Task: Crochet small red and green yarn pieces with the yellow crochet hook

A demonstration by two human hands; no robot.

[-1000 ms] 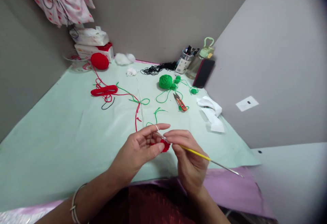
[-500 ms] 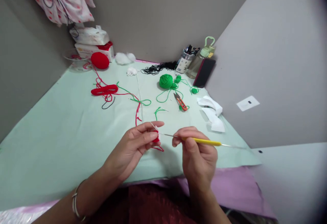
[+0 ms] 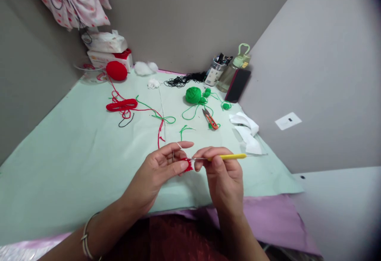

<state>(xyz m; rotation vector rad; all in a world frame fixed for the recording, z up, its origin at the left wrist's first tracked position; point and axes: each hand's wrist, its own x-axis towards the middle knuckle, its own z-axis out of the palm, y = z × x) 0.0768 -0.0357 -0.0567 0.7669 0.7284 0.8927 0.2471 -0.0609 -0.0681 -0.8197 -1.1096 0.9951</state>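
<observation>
Left hand (image 3: 154,171) pinches a small red crochet piece (image 3: 187,165) between thumb and fingers, held just above the near part of the mint-green table cover (image 3: 59,162). White yarn (image 3: 179,146) runs over the left index finger. Right hand (image 3: 222,173) is closed around the yellow-handled crochet hook (image 3: 228,157), shaft roughly level, metal tip at the edge of the red piece. Whether the tip is actually through a stitch can't be told, it's too small.

To do this stitch well, I'd say: keep the pinch close to the working edge so the piece doesn't twist, keep even tension on the strand over the index finger, and rotate the hook head down when pulling through so it doesn't snag.

Orange thread snips (image 3: 210,119) and the green yarn ball (image 3: 193,94) lie well apart, further back.
</observation>
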